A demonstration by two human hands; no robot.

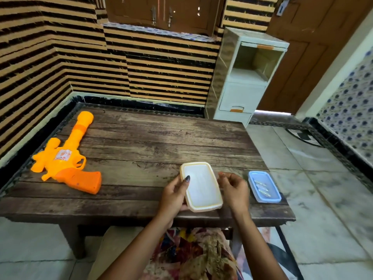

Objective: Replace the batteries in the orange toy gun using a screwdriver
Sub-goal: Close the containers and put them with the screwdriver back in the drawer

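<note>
A patterned cloth (193,253) is lying across the person's lap at the bottom of the view, and both bare forearms are reaching up from it to the near edge of the wooden table (151,138). The left hand (174,196) is gripping a white box (201,186) with a yellowish rim, thumb lying on the lid and fingers curled under its left side. The right hand (235,188) is hovering at the box's right edge with fingers curled; whether it is touching or pinching the rim I cannot tell. Just beyond it a blue box (271,196) is sitting with slim silvery pieces (262,187) inside, probably batteries. The orange toy gun (66,158) is lying flat at the table's left side, well apart from both hands. No screwdriver is showing; it may be inside the white box. The task seems to be barely starting: the lid is on, and the unscrewing and battery swap are all left to do.
</note>
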